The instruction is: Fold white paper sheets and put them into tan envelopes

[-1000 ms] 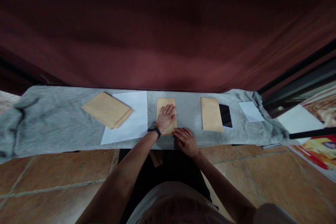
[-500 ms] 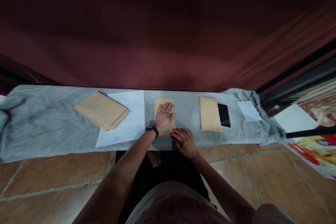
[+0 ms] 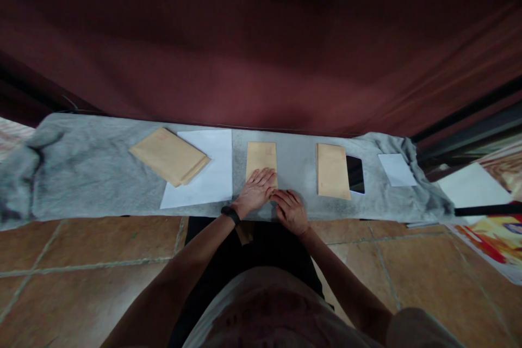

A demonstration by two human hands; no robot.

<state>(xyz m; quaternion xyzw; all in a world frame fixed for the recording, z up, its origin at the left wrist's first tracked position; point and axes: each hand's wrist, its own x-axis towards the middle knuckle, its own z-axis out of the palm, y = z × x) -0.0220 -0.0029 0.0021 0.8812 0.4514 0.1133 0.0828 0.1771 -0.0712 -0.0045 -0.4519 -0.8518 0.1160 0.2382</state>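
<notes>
Left hand (image 3: 255,194) lies flat, fingers extended, pressing the lower end of the centre envelope (image 3: 261,155) mid-frame on the grey cloth (image 3: 81,174); nothing gripped. Right hand (image 3: 290,211) rests palm-down at its lower right corner, holding nothing. Envelope contents not visible. Envelope stack (image 3: 169,155) left of centre; second envelope (image 3: 333,169) to the right.

Dark red curtain (image 3: 261,54) hangs behind; terracotta tiled floor (image 3: 89,250) lies below.
</notes>
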